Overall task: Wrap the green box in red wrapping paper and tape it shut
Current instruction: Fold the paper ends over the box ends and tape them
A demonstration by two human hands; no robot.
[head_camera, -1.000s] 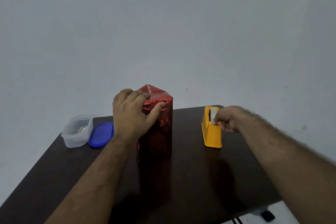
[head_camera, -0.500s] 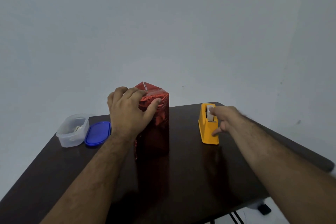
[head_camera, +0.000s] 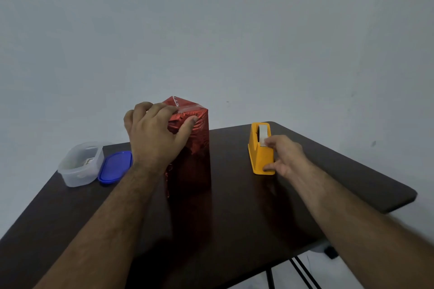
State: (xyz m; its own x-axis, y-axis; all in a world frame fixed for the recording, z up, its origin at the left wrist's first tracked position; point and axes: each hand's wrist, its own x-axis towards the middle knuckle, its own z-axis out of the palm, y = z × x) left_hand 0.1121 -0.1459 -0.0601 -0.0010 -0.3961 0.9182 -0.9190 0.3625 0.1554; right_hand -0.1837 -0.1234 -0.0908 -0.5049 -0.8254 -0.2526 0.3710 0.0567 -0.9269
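A tall box covered in shiny red wrapping paper (head_camera: 196,148) stands upright in the middle of the dark table (head_camera: 234,218); none of its green shows. My left hand (head_camera: 155,138) grips its top left corner, thumb pressed on the near face and fingers over the top. A yellow tape dispenser (head_camera: 259,155) with a white tape roll stands to the right. My right hand (head_camera: 285,157) is at the dispenser's right side, its fingertips pinching the tape end at the cutter and its thumb low against the base.
A clear plastic tub (head_camera: 81,164) and its blue lid (head_camera: 116,166) lie at the table's far left. The table's right edge (head_camera: 399,202) is close behind my right forearm. A plain wall stands behind the table.
My right hand has slid down from the top of the roll to the cutter end of the dispenser. My left hand keeps its hold on the box top.
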